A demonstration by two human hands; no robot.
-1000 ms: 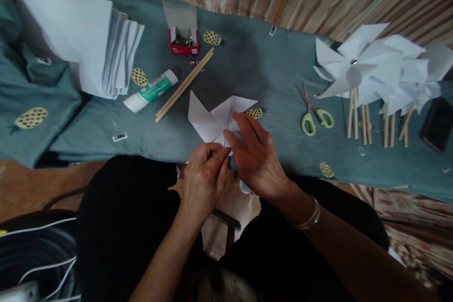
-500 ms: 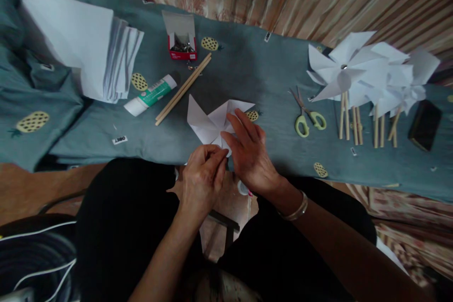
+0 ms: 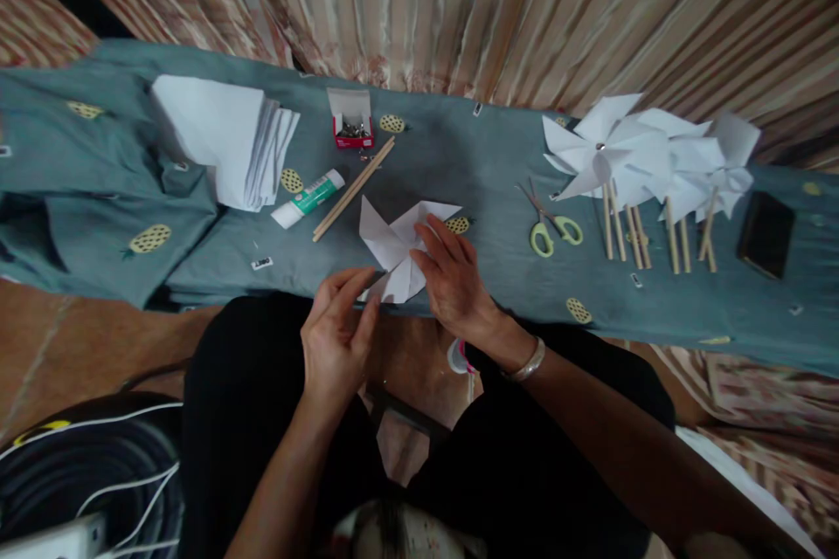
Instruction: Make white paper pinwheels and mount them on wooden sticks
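Observation:
A white paper pinwheel point(image 3: 393, 249) with folded blades lies at the table's front edge in the head view. My right hand point(image 3: 455, 275) holds its right side, with bent fingers and thumb on the paper. At the lower-left blade is my left hand point(image 3: 337, 323), open, its thumb and forefinger apart on either side of the blade's corner. Just beyond the pinwheel lie two thin wooden sticks point(image 3: 354, 189). A green-and-white glue stick point(image 3: 308, 199) rests to their left. Behind the sticks stands an open red box of small metal pins point(image 3: 354, 140).
A stack of white paper point(image 3: 216, 135) lies at the left. Green-handled scissors point(image 3: 547, 223) are right of my hands. Farther right are several finished pinwheels point(image 3: 646, 148) on sticks and a dark box-like object point(image 3: 766, 234). A pleated curtain point(image 3: 446, 9) hangs behind the table.
My left hand has pulled back to the left from the pinwheel's lower blade and its fingers have opened. My right hand stays on the paper. The camera view has shifted.

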